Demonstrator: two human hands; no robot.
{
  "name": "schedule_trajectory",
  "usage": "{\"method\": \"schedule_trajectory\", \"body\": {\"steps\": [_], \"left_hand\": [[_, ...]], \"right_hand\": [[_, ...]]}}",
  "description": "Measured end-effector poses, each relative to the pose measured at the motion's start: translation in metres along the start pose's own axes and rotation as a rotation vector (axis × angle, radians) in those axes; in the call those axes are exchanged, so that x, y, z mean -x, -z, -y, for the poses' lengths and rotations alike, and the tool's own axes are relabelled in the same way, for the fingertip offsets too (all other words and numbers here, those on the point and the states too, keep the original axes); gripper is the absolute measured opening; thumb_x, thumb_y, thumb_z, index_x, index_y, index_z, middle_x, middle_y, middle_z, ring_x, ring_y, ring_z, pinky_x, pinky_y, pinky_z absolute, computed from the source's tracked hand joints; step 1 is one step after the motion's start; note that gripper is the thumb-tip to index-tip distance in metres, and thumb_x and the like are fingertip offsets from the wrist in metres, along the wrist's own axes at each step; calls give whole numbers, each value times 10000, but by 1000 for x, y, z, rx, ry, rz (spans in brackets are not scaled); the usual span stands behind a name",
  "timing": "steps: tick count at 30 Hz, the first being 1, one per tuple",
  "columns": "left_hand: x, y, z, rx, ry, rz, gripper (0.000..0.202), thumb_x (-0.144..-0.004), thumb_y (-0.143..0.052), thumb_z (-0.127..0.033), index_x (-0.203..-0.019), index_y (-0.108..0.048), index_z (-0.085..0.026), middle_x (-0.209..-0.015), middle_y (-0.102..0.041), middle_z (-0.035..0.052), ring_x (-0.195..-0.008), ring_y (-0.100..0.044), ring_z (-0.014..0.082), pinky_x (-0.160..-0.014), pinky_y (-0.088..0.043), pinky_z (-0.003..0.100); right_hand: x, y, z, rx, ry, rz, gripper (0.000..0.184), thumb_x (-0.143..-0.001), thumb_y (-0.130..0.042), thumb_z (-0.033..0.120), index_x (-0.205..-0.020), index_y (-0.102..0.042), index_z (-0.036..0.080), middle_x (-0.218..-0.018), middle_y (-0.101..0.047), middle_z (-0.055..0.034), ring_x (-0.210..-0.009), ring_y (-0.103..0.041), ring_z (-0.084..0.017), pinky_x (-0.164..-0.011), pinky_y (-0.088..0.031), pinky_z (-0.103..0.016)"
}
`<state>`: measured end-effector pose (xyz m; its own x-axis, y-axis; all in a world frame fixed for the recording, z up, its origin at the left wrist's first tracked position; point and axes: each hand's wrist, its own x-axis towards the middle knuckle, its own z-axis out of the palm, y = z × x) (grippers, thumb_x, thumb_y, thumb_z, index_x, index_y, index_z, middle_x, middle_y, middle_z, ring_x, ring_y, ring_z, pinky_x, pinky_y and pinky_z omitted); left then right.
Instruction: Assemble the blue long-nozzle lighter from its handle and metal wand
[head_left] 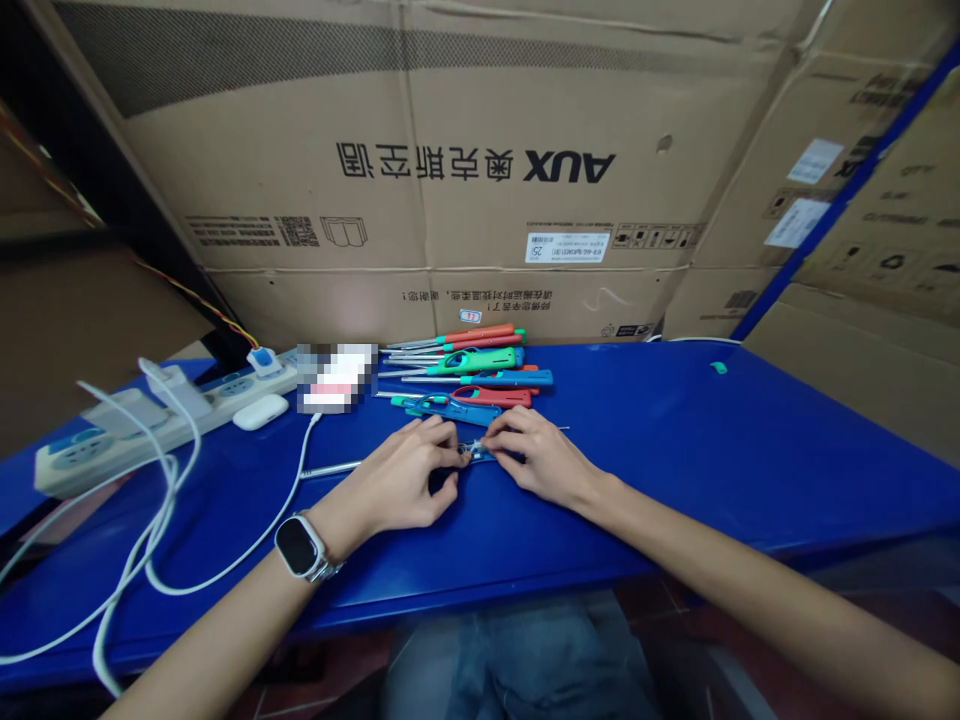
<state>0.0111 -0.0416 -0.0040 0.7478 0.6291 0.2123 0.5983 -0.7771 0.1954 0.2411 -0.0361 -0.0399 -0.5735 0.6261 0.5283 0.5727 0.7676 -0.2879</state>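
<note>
Left hand [409, 480], smartwatch [300, 546] on the wrist: fingers curled, pinching one end of a small blue and metal long-nosed lighter part [474, 453] against the blue counter [675, 450]. Right hand [536, 455]: fingertips closed on the other end of the same piece. Item lies mid-counter, between the two hands, its exact make too small to tell.

Stock behind it, toward the back edge: pile of long-nosed lighters with red, green and blue plastic handles and thin metal tubes [469, 372], loosely stacked, near the hands but apart from them.

Left end of counter: white power strip with blue sockets [165, 410], plugs and white cables [157, 520] trailing over the front edge; white earbud case [259, 411] just beside the strip. One small green plastic cap [718, 367] alone toward the right back edge.

Risks, as judged: tiny piece could slip from the fingertip pinch and roll off the smooth top; a forearm could drag the looped cables.

Surroundings: large brown cardboard cartons [480, 170] printed AUX wall in the back and right side.
</note>
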Motion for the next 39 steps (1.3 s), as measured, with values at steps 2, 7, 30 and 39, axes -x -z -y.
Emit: {"method": "schedule_trajectory", "body": {"steps": [2, 7, 30, 39], "left_hand": [[0, -1, 0, -1, 5, 9, 264, -839, -534, -195, -1004, -740, -207, -951, -628, 55, -931, -560, 228, -878, -453, 385], [1, -1, 1, -5, 16, 31, 256, -844, -532, -208, -995, -739, -206, -955, -624, 55, -943, -558, 231, -879, -451, 389], [-3, -3, 8, -4, -38, 16, 284, -918, -495, -208, -1085, -723, -192, -972, -601, 70, -944, -541, 225, -895, -437, 374], [-2, -2, 12, 104, 2, 60, 293, -951, -484, -268, -1135, -707, -215, -999, -596, 66, -962, -542, 222, -884, -424, 362]], "right_hand": [[0, -2, 0, 20, 5, -10, 169, -910, -584, 127, -943, -738, 187, -992, -686, -87, -934, -603, -203, -876, -513, -387], [2, 2, 7, 51, -16, 60, 256, -906, -550, 108, -1047, -746, 191, -1053, -667, -101, -981, -590, -225, -896, -524, -403], [0, 9, 5, 76, 0, 144, 313, -861, -558, 42, -1068, -759, 161, -1039, -685, -105, -966, -601, -232, -885, -549, -403], [2, 9, 5, 61, 10, 131, 305, -905, -528, 62, -1102, -743, 152, -1055, -683, -114, -1007, -603, -226, -914, -542, -396]]}}
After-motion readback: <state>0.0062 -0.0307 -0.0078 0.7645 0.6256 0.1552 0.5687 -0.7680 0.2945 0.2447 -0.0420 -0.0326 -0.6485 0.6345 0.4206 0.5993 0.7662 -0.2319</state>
